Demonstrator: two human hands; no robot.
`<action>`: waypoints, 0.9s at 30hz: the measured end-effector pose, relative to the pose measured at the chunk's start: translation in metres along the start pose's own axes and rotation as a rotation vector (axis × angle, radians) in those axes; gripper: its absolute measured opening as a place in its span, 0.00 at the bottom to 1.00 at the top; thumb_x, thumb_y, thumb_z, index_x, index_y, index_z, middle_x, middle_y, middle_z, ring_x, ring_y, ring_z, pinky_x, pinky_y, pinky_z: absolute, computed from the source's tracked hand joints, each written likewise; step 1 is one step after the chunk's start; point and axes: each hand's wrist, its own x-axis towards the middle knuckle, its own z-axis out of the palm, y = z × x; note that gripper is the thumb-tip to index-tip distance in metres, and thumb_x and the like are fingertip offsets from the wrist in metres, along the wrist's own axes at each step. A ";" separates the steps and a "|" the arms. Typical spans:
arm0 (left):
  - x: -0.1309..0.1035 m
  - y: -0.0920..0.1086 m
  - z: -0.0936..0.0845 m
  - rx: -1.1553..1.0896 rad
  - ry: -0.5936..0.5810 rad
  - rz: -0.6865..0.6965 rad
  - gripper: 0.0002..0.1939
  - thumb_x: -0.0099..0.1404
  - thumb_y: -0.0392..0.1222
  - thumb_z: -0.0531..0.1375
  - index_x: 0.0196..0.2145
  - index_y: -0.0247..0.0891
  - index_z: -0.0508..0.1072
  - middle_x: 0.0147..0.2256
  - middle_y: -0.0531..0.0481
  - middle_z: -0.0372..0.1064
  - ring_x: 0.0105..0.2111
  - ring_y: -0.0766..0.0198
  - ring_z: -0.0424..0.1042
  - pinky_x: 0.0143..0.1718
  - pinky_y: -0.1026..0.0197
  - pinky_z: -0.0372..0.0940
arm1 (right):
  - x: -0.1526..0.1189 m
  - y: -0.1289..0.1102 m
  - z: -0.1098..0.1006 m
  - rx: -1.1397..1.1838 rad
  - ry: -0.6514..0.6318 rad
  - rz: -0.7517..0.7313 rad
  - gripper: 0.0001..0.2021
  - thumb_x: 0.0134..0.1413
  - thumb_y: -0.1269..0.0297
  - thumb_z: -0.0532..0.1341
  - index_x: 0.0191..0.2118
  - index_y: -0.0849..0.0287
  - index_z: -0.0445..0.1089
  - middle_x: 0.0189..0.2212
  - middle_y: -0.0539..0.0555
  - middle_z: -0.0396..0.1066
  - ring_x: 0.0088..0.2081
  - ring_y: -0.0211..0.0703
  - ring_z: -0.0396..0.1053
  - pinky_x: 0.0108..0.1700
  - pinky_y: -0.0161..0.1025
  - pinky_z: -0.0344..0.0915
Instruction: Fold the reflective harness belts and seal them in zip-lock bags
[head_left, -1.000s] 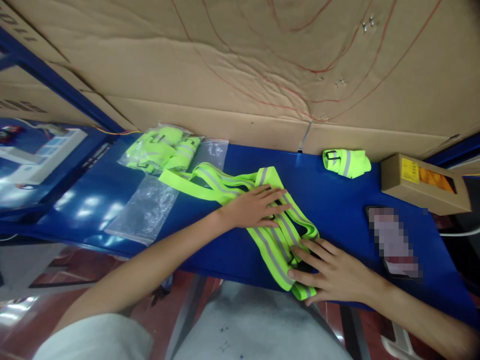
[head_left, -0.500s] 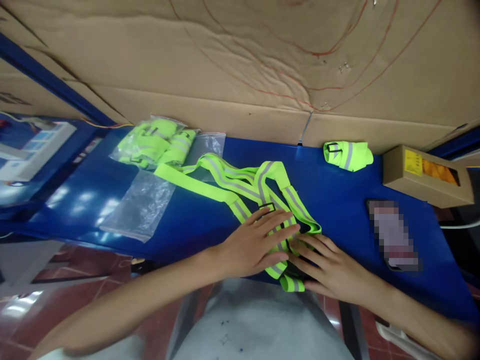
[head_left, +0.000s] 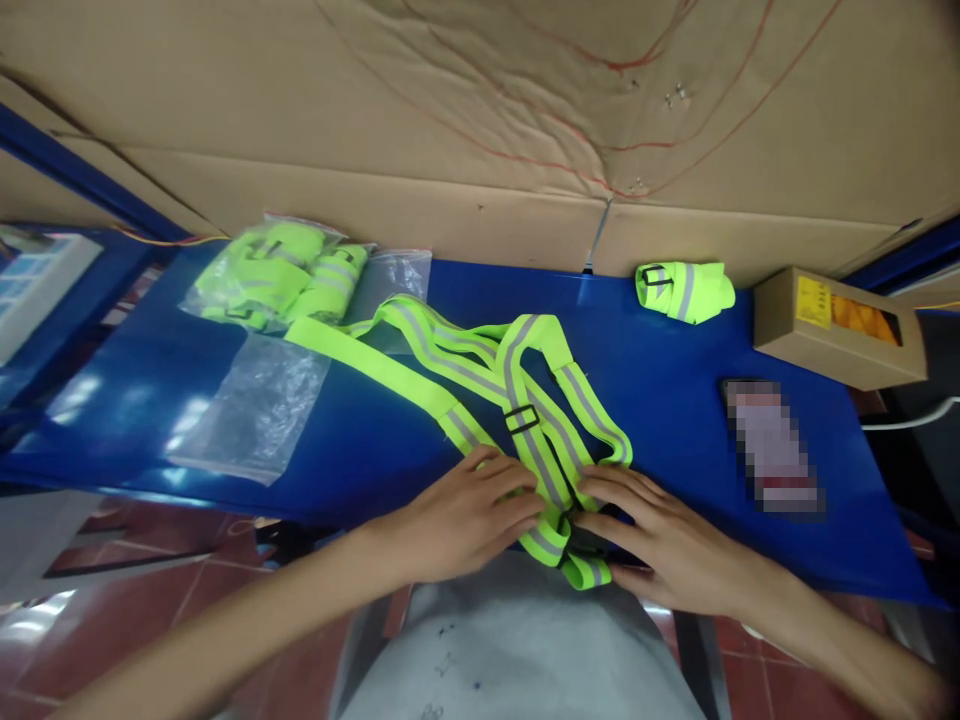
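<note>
1. The strap harness, neon yellow-green with grey stripes, lies loosely looped on the blue table, its lower end at the near edge. Its long axis runs from ten o'clock to four o'clock; a broad plain band points to ten, and small loops bunch at four. A black buckle sits near its middle.
2. The left hand touches the near part from the seven o'clock side, fingers curled; whether they pinch the strap cannot be told.
3. The right hand reaches in from four o'clock, fingers bent and parted, tips at the straps; its grip cannot be told either.
4. At ten o'clock, bagged neon bundles lie close to the plain band; a flat clear bag is at nine.
5. A rolled neon bundle rests at two o'clock, with a cardboard box holding something orange just beyond it. A phone, its screen pixelated, lies at three.
6. Brown cardboard sheeting with red curved lines stands at twelve o'clock. Grey clothing is at six, over a reddish tiled floor.
</note>
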 end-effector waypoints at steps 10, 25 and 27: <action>0.023 -0.024 -0.009 -0.147 -0.164 -0.039 0.07 0.72 0.46 0.62 0.40 0.42 0.76 0.49 0.51 0.72 0.51 0.57 0.67 0.52 0.54 0.54 | 0.009 -0.014 -0.009 -0.162 0.108 -0.103 0.14 0.62 0.67 0.62 0.53 0.58 0.72 0.54 0.58 0.70 0.65 0.56 0.59 0.67 0.58 0.56; 0.028 -0.046 -0.011 -0.001 -0.072 0.025 0.15 0.74 0.31 0.52 0.53 0.38 0.73 0.51 0.44 0.72 0.50 0.60 0.72 0.53 0.56 0.65 | 0.010 -0.010 -0.014 -0.246 0.178 -0.106 0.12 0.64 0.72 0.60 0.50 0.58 0.74 0.51 0.56 0.73 0.65 0.52 0.59 0.69 0.55 0.50; 0.026 -0.049 -0.010 0.102 -0.068 0.076 0.18 0.71 0.28 0.54 0.55 0.39 0.73 0.53 0.43 0.71 0.50 0.58 0.72 0.53 0.54 0.66 | 0.009 -0.011 -0.015 -0.258 0.162 -0.119 0.12 0.63 0.73 0.60 0.51 0.58 0.74 0.51 0.55 0.73 0.66 0.52 0.58 0.70 0.55 0.48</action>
